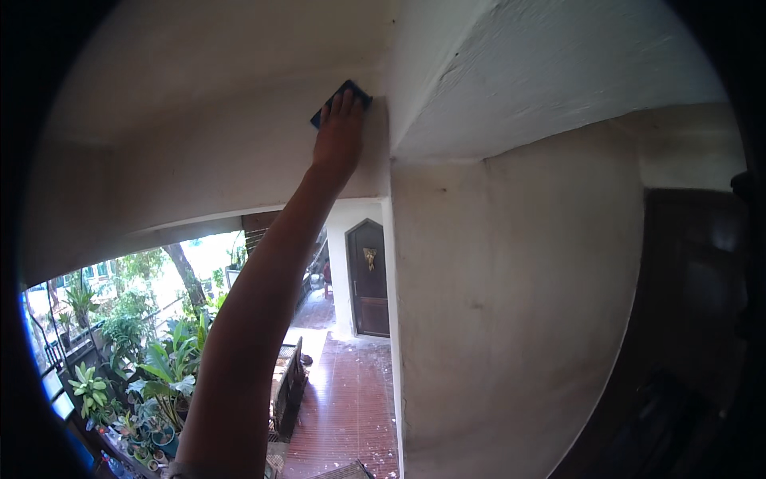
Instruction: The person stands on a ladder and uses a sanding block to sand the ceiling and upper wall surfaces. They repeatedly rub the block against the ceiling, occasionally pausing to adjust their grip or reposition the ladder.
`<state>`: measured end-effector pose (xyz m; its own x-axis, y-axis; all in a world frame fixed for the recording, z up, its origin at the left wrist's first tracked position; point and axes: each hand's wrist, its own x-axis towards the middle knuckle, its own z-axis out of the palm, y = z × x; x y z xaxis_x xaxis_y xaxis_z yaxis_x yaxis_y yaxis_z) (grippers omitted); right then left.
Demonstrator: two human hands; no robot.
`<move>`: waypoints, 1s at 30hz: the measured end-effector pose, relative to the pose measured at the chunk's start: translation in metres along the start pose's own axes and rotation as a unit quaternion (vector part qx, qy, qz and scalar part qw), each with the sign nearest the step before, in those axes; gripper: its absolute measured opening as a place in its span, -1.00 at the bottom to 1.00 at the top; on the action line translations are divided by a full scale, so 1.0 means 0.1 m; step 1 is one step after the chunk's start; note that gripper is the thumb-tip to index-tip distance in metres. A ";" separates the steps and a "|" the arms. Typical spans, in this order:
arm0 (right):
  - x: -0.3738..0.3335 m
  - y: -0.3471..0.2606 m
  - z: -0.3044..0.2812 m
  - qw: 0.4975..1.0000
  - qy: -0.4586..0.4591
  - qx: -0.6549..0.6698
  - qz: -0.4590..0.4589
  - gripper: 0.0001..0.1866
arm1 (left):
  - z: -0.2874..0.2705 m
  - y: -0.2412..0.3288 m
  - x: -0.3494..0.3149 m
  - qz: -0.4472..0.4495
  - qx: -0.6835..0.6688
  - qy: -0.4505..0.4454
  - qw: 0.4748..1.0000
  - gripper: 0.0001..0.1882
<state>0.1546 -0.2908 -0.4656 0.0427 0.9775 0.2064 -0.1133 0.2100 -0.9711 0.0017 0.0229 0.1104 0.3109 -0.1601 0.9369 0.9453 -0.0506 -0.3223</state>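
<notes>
My left arm reaches up from the lower edge. At its end my left hand (pixel 341 128) is pressed against the upper wall (pixel 239 136), fingers stretched over a dark, flat, rectangular piece of sandpaper (pixel 324 114). The sandpaper's corners and edges show past my fingers; the palm side of my hand is hidden. It lies tilted on the beige wall, close to the inner corner where a pale beam (pixel 550 80) juts out. My right hand does not show.
Below stretches a red tiled floor (pixel 343 407) strewn with white flakes. A dark pointed door (pixel 367 279) stands farther off. Potted plants (pixel 163 375) crowd the left beside a bench-like frame (pixel 287 387). A plain wall (pixel 511 303) and a dark doorway (pixel 686 303) fill the right.
</notes>
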 end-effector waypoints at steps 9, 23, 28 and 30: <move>-0.04 0.07 0.00 1.000 0.017 0.004 -0.018 -0.48 | 0.05 0.23 -0.07 -0.004 0.079 -0.025 0.997 -0.55; 0.02 -0.01 -0.04 0.999 0.000 -0.010 -0.050 -0.47 | 0.23 0.02 0.08 0.021 -0.009 0.034 0.999 -0.55; 0.00 -0.02 -0.05 1.000 -0.018 -0.011 0.015 -0.47 | 0.12 0.01 0.17 0.029 -0.008 -0.003 1.000 -0.54; -0.01 -0.05 -0.05 1.000 -0.002 -0.003 0.001 -0.49 | 0.16 0.00 0.28 0.015 0.045 -0.040 0.998 -0.53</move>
<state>0.1605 -0.2933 -0.4613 0.0386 0.9781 0.2046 -0.1077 0.2076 -0.9723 0.0122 0.0341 0.1384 0.3430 -0.0803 0.9359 0.9392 0.0426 -0.3406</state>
